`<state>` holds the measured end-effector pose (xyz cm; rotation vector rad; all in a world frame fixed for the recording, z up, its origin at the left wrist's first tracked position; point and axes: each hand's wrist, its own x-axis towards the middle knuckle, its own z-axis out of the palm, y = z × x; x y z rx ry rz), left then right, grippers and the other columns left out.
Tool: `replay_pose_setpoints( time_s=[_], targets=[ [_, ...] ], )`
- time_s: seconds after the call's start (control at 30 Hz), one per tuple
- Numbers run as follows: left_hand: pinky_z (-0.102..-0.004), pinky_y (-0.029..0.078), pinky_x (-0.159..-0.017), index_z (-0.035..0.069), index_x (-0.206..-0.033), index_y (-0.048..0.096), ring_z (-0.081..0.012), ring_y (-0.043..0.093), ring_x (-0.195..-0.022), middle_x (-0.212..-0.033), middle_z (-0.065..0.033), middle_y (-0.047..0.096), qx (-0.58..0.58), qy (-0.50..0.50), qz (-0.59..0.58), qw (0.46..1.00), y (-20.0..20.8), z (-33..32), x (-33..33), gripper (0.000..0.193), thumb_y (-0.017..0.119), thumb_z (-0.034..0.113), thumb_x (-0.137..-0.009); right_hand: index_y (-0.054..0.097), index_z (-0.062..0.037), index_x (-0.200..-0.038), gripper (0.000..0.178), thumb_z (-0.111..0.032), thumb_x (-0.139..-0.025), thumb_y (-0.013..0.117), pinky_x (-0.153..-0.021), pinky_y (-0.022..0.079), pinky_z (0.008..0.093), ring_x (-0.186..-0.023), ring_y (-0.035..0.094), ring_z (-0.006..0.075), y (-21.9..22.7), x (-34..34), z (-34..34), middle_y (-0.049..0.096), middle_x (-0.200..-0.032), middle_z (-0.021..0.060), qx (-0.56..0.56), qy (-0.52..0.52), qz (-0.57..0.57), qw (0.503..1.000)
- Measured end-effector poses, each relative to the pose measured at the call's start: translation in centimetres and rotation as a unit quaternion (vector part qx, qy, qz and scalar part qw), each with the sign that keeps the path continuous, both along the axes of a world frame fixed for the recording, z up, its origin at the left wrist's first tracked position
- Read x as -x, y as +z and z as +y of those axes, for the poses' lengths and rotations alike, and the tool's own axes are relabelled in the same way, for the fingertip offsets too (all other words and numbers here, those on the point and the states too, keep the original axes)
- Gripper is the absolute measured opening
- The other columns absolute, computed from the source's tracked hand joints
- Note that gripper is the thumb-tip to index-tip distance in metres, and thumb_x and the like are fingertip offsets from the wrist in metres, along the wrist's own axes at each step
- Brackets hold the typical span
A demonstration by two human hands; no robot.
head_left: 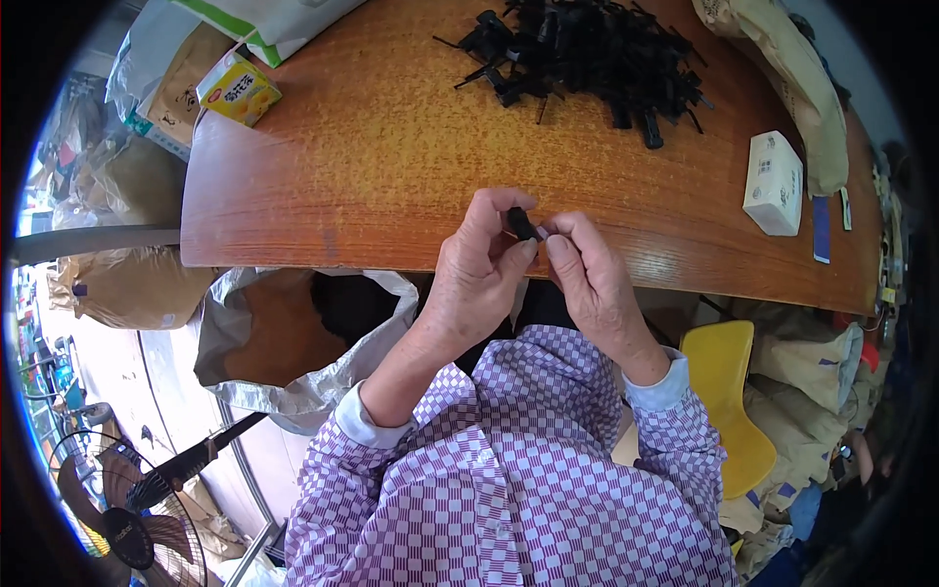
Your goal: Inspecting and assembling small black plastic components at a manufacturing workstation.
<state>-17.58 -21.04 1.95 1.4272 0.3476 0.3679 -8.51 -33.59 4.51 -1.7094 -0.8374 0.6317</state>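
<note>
Both my hands meet just over the near edge of the wooden table (391,186). My left hand (474,269) is closed, pinching a small black part (521,223) between thumb and fingers. Against the right end of that part, my right hand (595,279) is pinched closed; what lies between its fingertips is too small to make out. Farther back on the table lies a heap of small black parts (597,59), some with thin stems sticking out.
A yellow drink carton (238,90) stands at the table's left edge, and a white tissue pack (775,184) at the right. Below the table edge gapes a silvery sack (245,386) with black contents. A fan (127,533) is lower left, a yellow chair (724,411) right.
</note>
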Motion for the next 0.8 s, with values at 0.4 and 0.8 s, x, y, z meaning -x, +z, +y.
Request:
replay_pose_setpoints(
  time_s=[0.4,0.8],
  targets=[
    [-0.0348,0.049,-0.061,0.006,-0.11,0.046,-0.0284,0.062,-0.071,-0.081,-0.0151,0.059,-0.153,0.05,0.031,0.986,0.5,1.0,0.9,0.03,0.055,-0.004,-0.082,0.052,0.0,-0.104,0.013,-0.008,-0.096,0.046,-0.06,0.044,0.0255,-0.069,0.054,0.0122,-0.8,1.2,2.7,0.056,-0.079,0.0074,0.0,0.014,-0.03,0.999],
    [-0.0289,0.049,-0.062,0.005,-0.106,0.047,-0.018,0.062,-0.074,-0.089,-0.0105,0.06,-0.175,0.083,-0.054,0.98,1.7,0.6,-1.3,0.023,0.056,0.0,-0.086,0.053,-0.0033,-0.111,0.019,-0.015,-0.098,0.046,-0.052,0.036,0.0192,-0.059,0.045,0.0045,-0.4,-0.4,1.2,0.054,-0.077,0.0009,-0.099,-0.011,0.076,0.992]
  ],
)
